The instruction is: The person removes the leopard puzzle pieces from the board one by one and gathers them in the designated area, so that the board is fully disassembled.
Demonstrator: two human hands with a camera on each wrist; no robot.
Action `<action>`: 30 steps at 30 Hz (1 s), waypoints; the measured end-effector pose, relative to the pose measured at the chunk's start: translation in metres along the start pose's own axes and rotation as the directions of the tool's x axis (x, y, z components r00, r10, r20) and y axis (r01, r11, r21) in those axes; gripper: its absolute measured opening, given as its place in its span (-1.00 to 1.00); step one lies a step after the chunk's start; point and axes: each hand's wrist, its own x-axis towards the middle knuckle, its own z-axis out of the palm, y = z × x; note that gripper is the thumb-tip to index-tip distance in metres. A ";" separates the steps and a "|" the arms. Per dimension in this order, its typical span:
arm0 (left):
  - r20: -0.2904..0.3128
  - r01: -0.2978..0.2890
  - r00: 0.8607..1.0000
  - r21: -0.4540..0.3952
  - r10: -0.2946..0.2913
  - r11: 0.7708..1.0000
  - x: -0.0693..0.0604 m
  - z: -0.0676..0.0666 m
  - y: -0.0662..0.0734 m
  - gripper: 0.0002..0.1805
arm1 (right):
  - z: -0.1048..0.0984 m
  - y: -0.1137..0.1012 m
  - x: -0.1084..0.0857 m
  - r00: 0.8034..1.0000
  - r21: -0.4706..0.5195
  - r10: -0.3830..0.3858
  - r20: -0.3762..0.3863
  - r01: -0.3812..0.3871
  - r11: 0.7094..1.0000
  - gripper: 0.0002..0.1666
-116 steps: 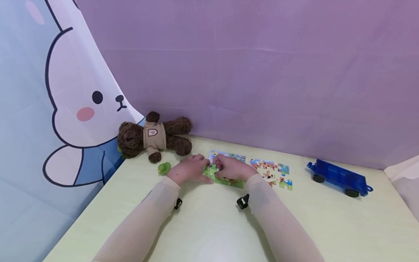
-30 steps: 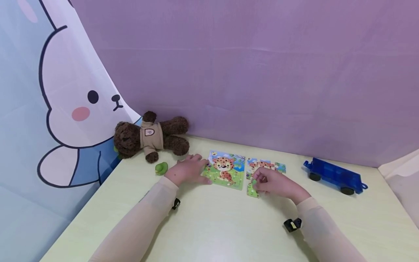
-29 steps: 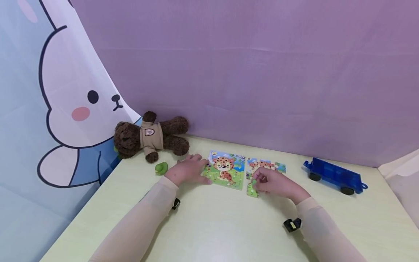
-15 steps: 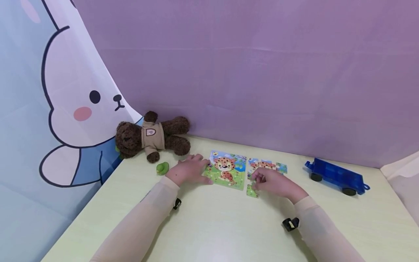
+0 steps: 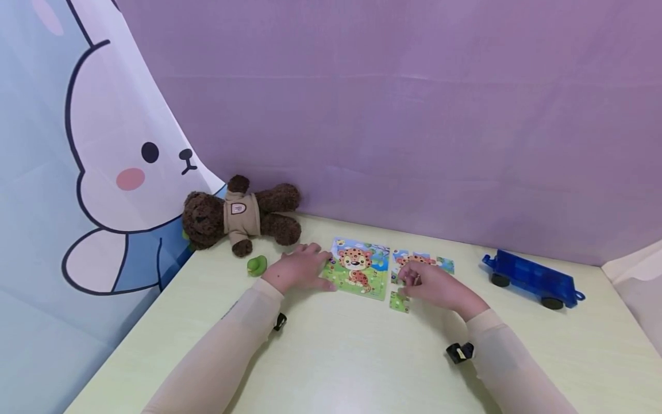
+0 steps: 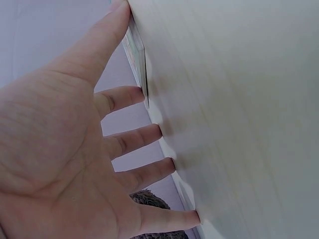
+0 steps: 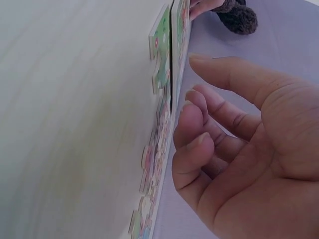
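In the head view, my left hand [image 5: 302, 268] rests on the table with fingers spread. Its thumb and index finger touch the left side of a square puzzle board [image 5: 357, 269] printed with a leopard cub. The left wrist view shows the board's thin edge [image 6: 141, 69] against those fingers. My right hand [image 5: 433, 287] hovers just over loose jigsaw pieces [image 5: 416, 259] right of the board. Its fingers are loosely curled, thumb apart, with nothing between them in the right wrist view. A green corner piece [image 5: 399, 302] lies below the fingertips. Some pieces are hidden under this hand.
A brown teddy bear [image 5: 243, 218] in a beige shirt lies at the back left. Near my left wrist is a small green toy duck [image 5: 257, 265]. A blue toy wagon [image 5: 532, 279] stands at the right. A purple cloth [image 5: 403, 115] hangs behind the table [image 5: 336, 356].
My right hand has moved from over the board to the loose pieces on its right. It touched the green corner piece a second ago and is now off it. My left hand has stayed put.
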 end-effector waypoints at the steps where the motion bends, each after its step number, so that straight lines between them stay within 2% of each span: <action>1: 0.001 0.001 1.000 0.001 -0.001 1.000 0.000 0.000 0.000 0.07 | 0.000 -0.001 0.000 1.000 -0.002 0.003 -0.004 -0.003 1.000 -0.70; 10: -0.001 0.005 1.000 -0.001 -0.005 1.000 0.001 -0.001 0.001 0.07 | 0.003 -0.012 0.009 1.000 0.021 -0.026 -0.018 0.026 0.999 -0.65; 19: 0.001 0.001 1.000 0.010 -0.001 1.000 0.001 0.000 0.001 0.08 | 0.005 -0.027 0.024 1.000 0.090 -0.018 0.009 0.017 0.996 -0.57; 26: -0.003 -0.002 1.000 0.025 0.002 1.000 0.002 0.000 0.000 0.07 | 0.011 -0.040 0.039 0.999 0.196 -0.037 0.031 0.031 0.980 -0.53; 30: 0.000 0.001 1.000 0.028 -0.001 1.000 0.002 0.000 0.000 0.07 | 0.016 -0.046 0.047 0.998 0.207 -0.054 0.031 0.046 0.977 -0.51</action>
